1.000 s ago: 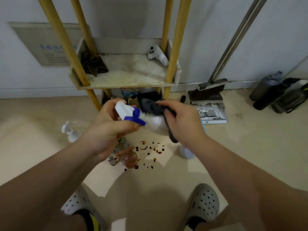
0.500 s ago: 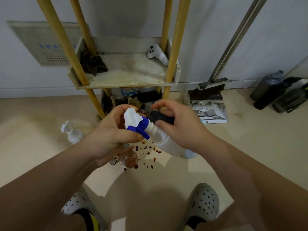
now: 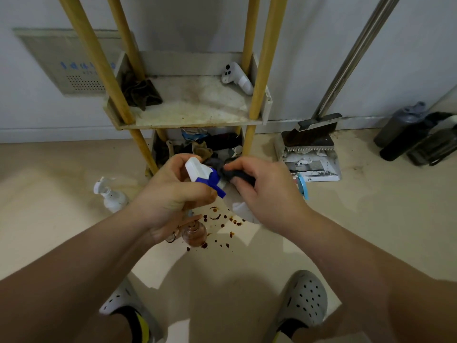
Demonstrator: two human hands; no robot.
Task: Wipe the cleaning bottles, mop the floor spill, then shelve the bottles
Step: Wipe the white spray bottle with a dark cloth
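left hand (image 3: pixel 170 194) is curled round the head of the white plastic spray bottle with the blue trigger (image 3: pixel 197 169), held up over the floor. right hand (image 3: pixel 267 194) pinches a dark grey cloth (image 3: pixel 238 175) against the bottle's neck. under them: reddish-brown spill drops (image 3: pixel 217 219), a small clear round bottle (image 3: pixel 194 235) at the edge, white pump bottle (image 3: pixel 111 196) further left, yellow-legged shelf unit (image 3: pixel 188 123) behind

The shelf board (image 3: pixel 193 107) lies open between a brown rag (image 3: pixel 141 92) at left and a white controller (image 3: pixel 237 76) at far right; yellow posts (image 3: pixel 264 70) flank its front. On the floor (image 3: pixel 61 231) a pump bottle (image 3: pixel 111 195) stands left, an amber bottle (image 3: pixel 194 235) near, a dustpan (image 3: pixel 311 159) right.
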